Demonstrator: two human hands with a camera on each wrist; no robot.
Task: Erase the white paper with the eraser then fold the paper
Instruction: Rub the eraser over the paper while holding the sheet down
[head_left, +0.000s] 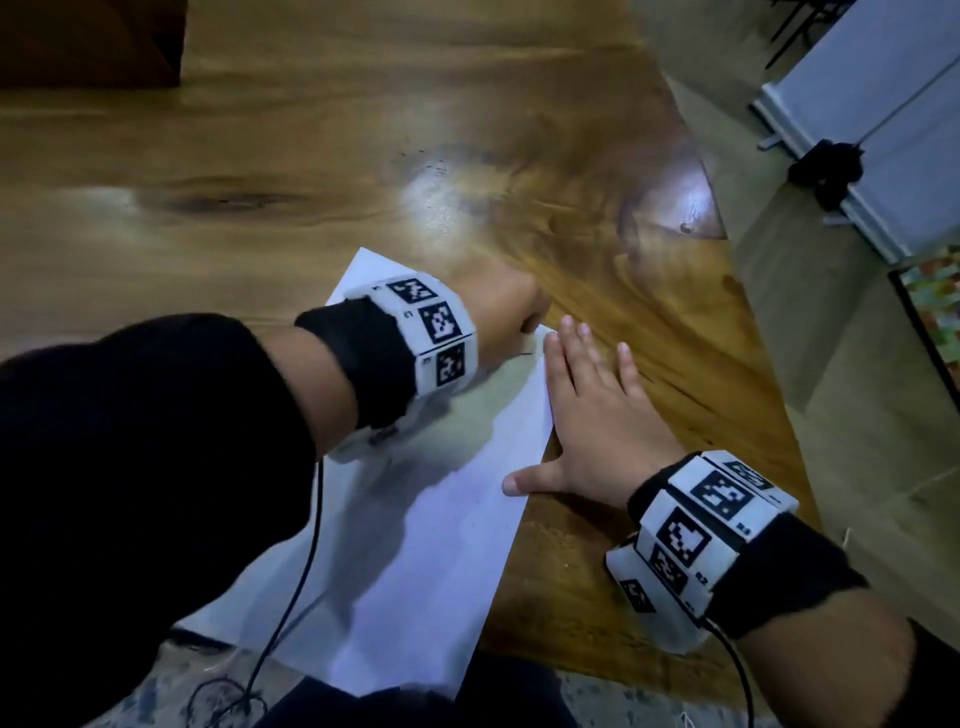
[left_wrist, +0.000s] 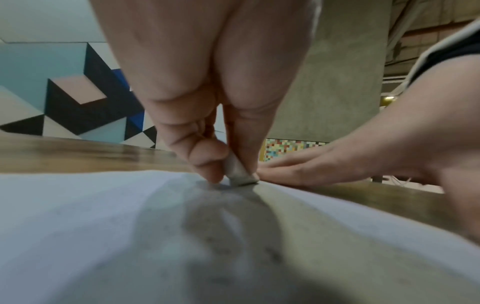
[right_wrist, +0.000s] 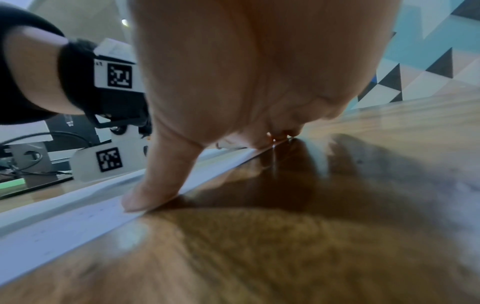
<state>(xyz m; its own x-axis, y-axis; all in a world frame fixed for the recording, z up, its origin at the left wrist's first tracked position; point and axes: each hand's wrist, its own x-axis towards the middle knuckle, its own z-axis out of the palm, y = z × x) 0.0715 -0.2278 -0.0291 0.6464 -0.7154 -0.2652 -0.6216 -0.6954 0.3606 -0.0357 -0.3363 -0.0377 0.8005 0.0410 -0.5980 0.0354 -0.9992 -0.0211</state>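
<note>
Head view: a white paper (head_left: 415, 545) lies slantwise on the wooden table (head_left: 311, 156), running from the centre of the frame to the lower middle.
Left hand (head_left: 506, 306): at the paper's upper right corner, fingers curled and pinching the eraser.
Eraser (left_wrist: 240, 173): grey block in the centre of the left wrist view, its lower end pressed on the paper between thumb and finger.
Right hand (head_left: 592, 415): spread flat, fingers straight, lying across the paper's right edge, thumb on the sheet.
Right wrist view: the thumb (right_wrist: 153, 193) presses the paper's edge, lower left of centre.
</note>
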